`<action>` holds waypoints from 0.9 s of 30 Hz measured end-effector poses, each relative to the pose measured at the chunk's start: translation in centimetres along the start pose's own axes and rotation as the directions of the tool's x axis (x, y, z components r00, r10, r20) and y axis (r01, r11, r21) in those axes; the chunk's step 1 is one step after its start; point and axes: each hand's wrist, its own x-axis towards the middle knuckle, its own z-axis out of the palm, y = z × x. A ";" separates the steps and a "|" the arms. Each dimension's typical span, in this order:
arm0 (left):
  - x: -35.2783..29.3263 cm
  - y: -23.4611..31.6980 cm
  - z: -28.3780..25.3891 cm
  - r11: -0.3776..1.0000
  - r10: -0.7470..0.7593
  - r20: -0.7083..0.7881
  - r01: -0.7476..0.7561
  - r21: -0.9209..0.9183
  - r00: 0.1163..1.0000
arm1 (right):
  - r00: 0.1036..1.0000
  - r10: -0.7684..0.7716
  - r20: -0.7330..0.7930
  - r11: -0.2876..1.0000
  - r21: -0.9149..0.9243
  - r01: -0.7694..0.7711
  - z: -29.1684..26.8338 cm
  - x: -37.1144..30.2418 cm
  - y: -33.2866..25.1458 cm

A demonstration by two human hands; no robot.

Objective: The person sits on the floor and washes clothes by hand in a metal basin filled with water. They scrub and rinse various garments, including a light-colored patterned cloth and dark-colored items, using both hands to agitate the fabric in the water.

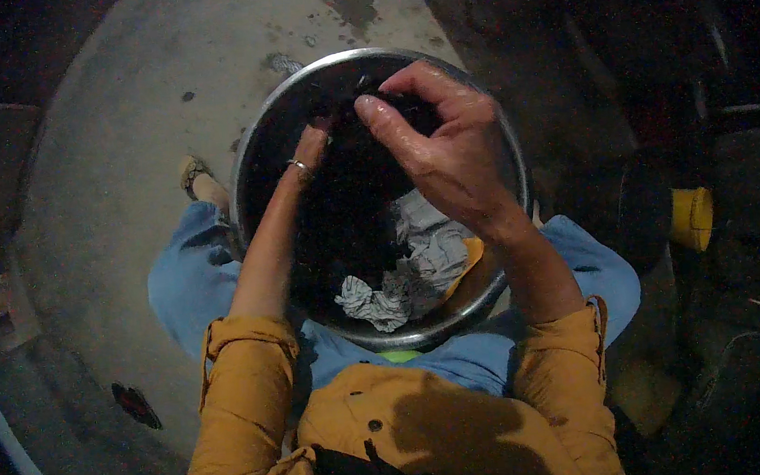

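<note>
Head view, only one: metal tub [357, 54] stands between the knees of the seated person, dark contents [341, 191] filling most of it, too black to tell whether cloth or something else. Pale crumpled cloth [434, 242] lies inside along the near right wall, an orange piece [468, 262] just beside it. Left hand [318, 132], below a bracelet [300, 165], dips into the far left of the tub; its fingers are lost in the dark, so grip cannot be told. Right hand [449, 134] is over the far right part, thumb and forefinger curved toward each other with a gap; whether dark stuff is pinched there cannot be told. Handling judgement: skin looks wet, so a firm, full-finger hold should beat a fingertip pinch; work low, inside the rim, keep the pale cloth aside, and steady the tub with the knees. Labels: none readable; yellow pot [693, 217] at right shows no legible writing.
</note>
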 end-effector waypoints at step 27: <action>-6.3 -7.0 1.2 0.711 -0.624 0.036 0.586 -0.389 0.781 | 0.682 0.711 -0.171 0.589 -0.386 -0.710 -2.3 -7.4 33.8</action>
